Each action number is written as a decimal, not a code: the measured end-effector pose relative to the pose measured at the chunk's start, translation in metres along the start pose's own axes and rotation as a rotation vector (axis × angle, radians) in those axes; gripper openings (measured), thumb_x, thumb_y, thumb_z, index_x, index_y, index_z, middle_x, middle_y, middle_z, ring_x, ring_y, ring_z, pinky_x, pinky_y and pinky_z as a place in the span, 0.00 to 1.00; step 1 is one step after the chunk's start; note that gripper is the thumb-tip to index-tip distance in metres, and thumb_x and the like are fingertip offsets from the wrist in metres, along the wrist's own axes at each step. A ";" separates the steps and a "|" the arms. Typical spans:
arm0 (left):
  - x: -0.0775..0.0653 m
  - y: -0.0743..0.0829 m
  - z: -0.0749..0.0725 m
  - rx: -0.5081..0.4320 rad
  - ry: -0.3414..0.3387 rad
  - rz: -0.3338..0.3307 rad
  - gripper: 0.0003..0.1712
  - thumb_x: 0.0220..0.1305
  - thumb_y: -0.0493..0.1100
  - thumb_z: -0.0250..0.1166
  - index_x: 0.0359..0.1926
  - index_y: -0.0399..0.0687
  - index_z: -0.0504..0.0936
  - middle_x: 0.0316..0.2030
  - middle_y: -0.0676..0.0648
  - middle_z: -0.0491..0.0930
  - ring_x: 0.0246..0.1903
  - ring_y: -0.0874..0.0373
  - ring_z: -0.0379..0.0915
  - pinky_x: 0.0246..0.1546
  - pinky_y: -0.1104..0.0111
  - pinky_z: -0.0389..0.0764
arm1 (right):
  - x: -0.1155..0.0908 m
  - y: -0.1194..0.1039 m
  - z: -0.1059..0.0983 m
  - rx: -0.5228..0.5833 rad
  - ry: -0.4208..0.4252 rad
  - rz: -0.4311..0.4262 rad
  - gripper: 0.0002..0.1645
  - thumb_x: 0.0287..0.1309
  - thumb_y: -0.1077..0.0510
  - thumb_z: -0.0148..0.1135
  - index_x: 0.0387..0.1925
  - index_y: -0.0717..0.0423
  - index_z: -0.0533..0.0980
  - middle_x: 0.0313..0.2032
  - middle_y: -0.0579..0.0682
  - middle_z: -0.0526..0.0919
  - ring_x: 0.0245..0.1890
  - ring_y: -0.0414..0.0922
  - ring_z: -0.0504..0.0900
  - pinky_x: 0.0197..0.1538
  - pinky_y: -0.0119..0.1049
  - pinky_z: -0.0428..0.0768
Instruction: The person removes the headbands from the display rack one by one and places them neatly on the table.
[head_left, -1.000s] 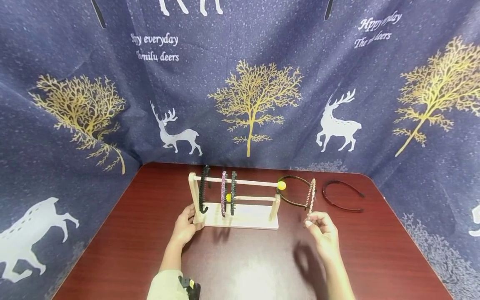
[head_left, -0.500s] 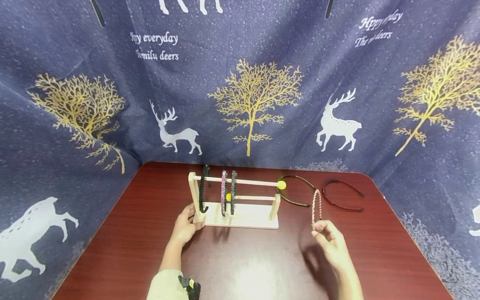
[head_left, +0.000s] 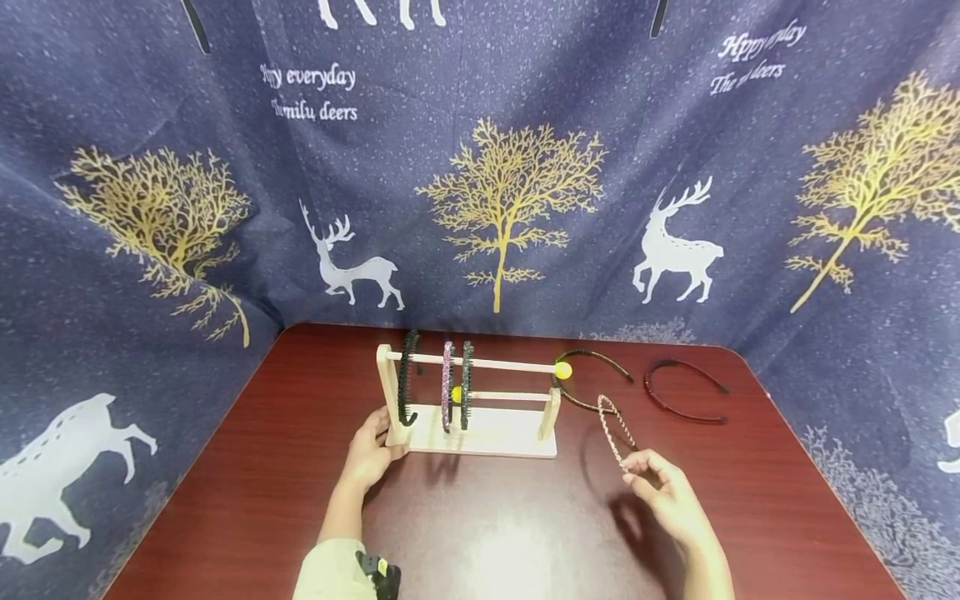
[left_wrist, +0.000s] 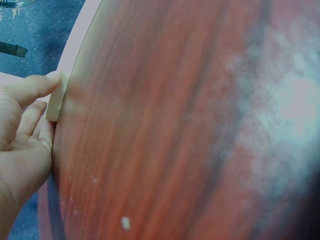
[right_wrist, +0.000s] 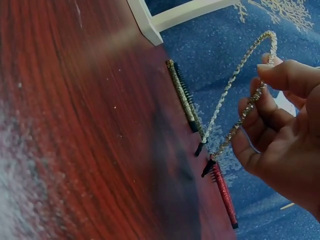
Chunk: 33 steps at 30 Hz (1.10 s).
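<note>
The wooden rack (head_left: 510, 437), gripped by the left hand (head_left: 370, 450), could be swivelled if knocked by the braided headband (right_wrist: 244, 114) pinched by the right hand (head_left: 666, 490).

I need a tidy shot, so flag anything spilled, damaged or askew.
Nothing looks spilled or damaged. Three headbands hang on the wooden rack, two others lie on the table, and the right hand holds another headband. One mild oddity: the leftmost tree print looks bent where the backdrop creases.

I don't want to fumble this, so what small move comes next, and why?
Probably bring the braided headband left toward the upper rod: your right hand pinches it clear of the rack, three headbands hang there, and your left hand grips the rack.
</note>
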<state>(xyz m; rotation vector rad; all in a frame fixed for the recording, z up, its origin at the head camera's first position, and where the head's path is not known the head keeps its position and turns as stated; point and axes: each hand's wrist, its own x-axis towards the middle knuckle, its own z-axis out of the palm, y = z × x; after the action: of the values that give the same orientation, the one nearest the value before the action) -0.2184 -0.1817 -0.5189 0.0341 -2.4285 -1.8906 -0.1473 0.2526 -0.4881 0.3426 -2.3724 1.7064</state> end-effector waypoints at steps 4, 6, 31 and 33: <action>-0.001 -0.002 0.000 0.007 0.002 -0.003 0.43 0.42 0.21 0.67 0.63 0.30 0.61 0.56 0.26 0.66 0.57 0.36 0.62 0.59 0.52 0.65 | -0.001 0.000 -0.001 0.000 -0.070 0.027 0.08 0.51 0.74 0.58 0.36 0.67 0.74 0.32 0.58 0.77 0.34 0.43 0.75 0.36 0.28 0.76; 0.000 -0.003 0.000 0.008 0.004 -0.007 0.43 0.42 0.21 0.67 0.63 0.30 0.61 0.56 0.27 0.67 0.58 0.37 0.62 0.59 0.53 0.66 | -0.001 0.000 -0.002 -0.007 -0.110 0.050 0.08 0.53 0.72 0.58 0.37 0.67 0.75 0.33 0.59 0.78 0.36 0.43 0.75 0.37 0.28 0.76; 0.003 -0.007 0.001 0.000 0.006 0.020 0.43 0.42 0.21 0.67 0.62 0.29 0.62 0.55 0.26 0.67 0.57 0.37 0.63 0.59 0.53 0.66 | 0.035 0.021 0.001 -0.055 -0.536 0.103 0.09 0.48 0.76 0.54 0.34 0.73 0.77 0.24 0.62 0.78 0.20 0.43 0.74 0.20 0.35 0.77; 0.003 -0.007 0.001 -0.001 0.004 0.021 0.43 0.42 0.21 0.67 0.62 0.29 0.62 0.55 0.26 0.67 0.58 0.38 0.63 0.59 0.53 0.66 | 0.036 0.015 0.003 -0.080 -0.526 0.115 0.10 0.48 0.77 0.54 0.34 0.74 0.77 0.24 0.63 0.78 0.19 0.44 0.74 0.20 0.35 0.77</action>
<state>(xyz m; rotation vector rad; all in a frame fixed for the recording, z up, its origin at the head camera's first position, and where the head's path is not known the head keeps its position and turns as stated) -0.2212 -0.1827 -0.5256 0.0127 -2.4156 -1.8810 -0.1865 0.2522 -0.4917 0.7335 -2.8630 1.7283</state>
